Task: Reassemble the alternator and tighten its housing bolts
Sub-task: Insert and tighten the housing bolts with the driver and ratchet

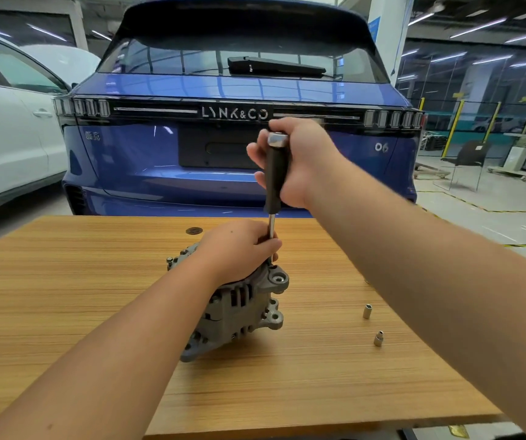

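Right hand (pixel 299 160) grips the black cylindrical handle of a nut driver with a chrome cap and a thin steel shaft (pixel 276 173), fingers and thumb curled round the handle, holding the tool nearly upright. Left hand (pixel 239 249) rests on top of the grey cast-metal alternator with slotted cooling vents (pixel 239 306), palm down over the housing, with its fingers curled round the lower part of the driver shaft just above the housing. The shaft tip meets the housing close beside a round mounting lug on the alternator's right side; the fastener under the tip is hidden by the fingers. The alternator stands on the light wood-grain tabletop (pixel 96 312), near its middle, with a second mounting ear projecting lower on the right. Two small silver cylindrical sockets lie on the tabletop to the right of the alternator, well apart from it: one upright (pixel 367 311), the other (pixel 378 338) nearer the front edge and tilted. A dark round disc (pixel 194 230) sits flush in the tabletop near the far edge. Beyond the table stands the rear of a blue hatchback car (pixel 239 90), and to its left the side of a white car (pixel 11 138).
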